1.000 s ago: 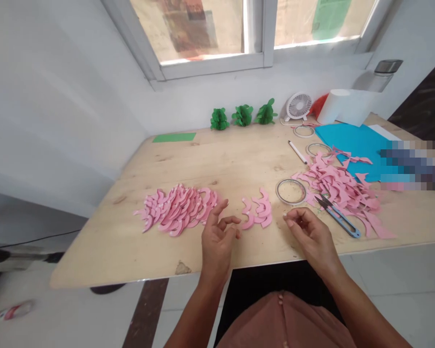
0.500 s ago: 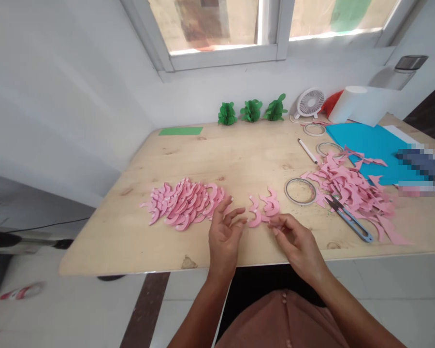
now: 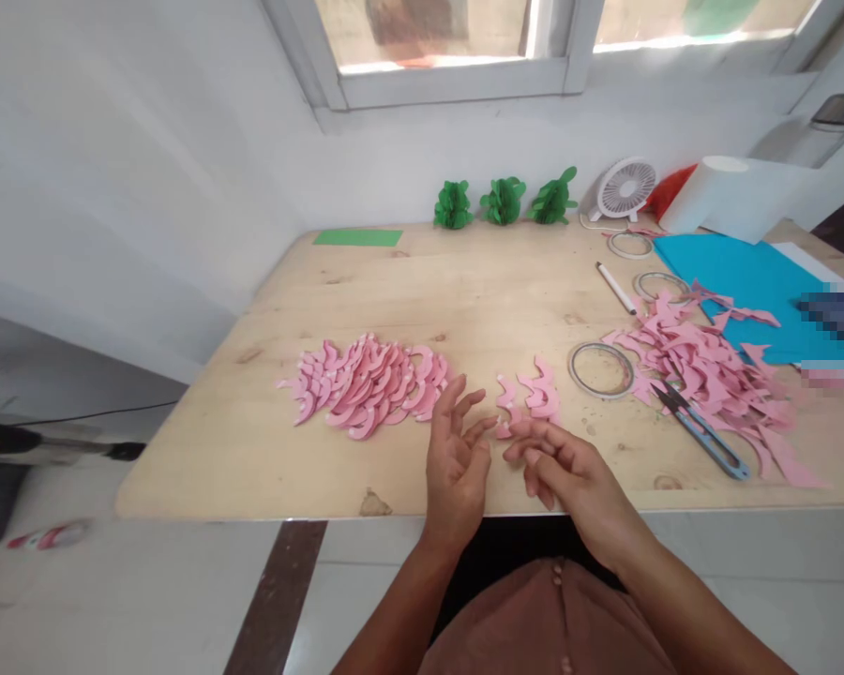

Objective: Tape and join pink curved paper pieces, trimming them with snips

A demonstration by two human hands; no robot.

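Pink arcs (overlapping) beside left hand, loosely spread; right hand curled, grip unclear.

Left hand: over near edge of desk, palm partly showing, fingers spread and loosely curled, thumb raised. Right hand: same edge, back of hand uppermost, fingers bent inward, thumb lying close to them; grip unclear. Hands face each other, near but apart. Forearms, bare, slant inward from this side of desk.
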